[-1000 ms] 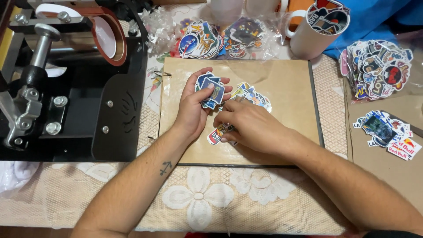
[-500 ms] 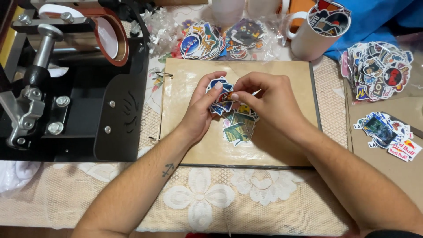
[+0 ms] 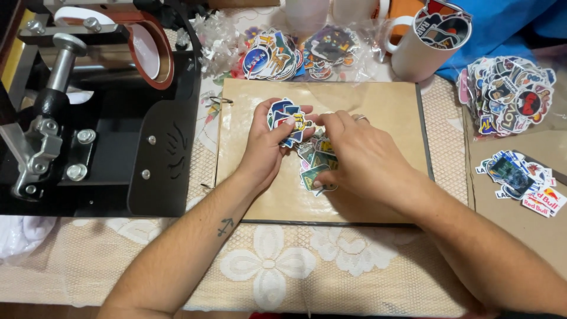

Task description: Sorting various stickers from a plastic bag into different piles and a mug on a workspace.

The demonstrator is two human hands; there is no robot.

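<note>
- Stickers are what I am handling: my left hand (image 3: pixel 267 142) is pinching a small fanned stack of stickers (image 3: pixel 284 121) between thumb and fingers, closed firmly on it, held just above the tan board (image 3: pixel 390 118).
- My right hand (image 3: pixel 354 156) is lying over a loose pile of stickers (image 3: pixel 314 162) on that board, with forefinger and thumb coming together at the right edge of the held stack; I cannot tell whether they are actually gripping a sticker or only touching it.
- I am judging the stickers to be very light, thin and bendy, with a glossy face that is likely slippery, so they are apt to slide over one another and fan out.
- I am thinking the best hold is a flat pinch across the middle of the stack, thumb on top and fingers beneath; edge grips are risking creased corners.
- For a single one off the pile, I am reckoning on lifting an overhanging edge with a fingertip instead of pressing down.
- Around me, a black heat press (image 3: pixel 106 136) is standing to the left of the board, a white mug (image 3: pixel 428 44) wrapped in stickers is sitting beyond the board to the right, and further sticker heaps are lying in clear bags at the top (image 3: pixel 295 53) and far right (image 3: pixel 508 94), with a smaller heap (image 3: pixel 522 180) near the right edge.
- Everything is resting on a lace tablecloth (image 3: pixel 277 266).
</note>
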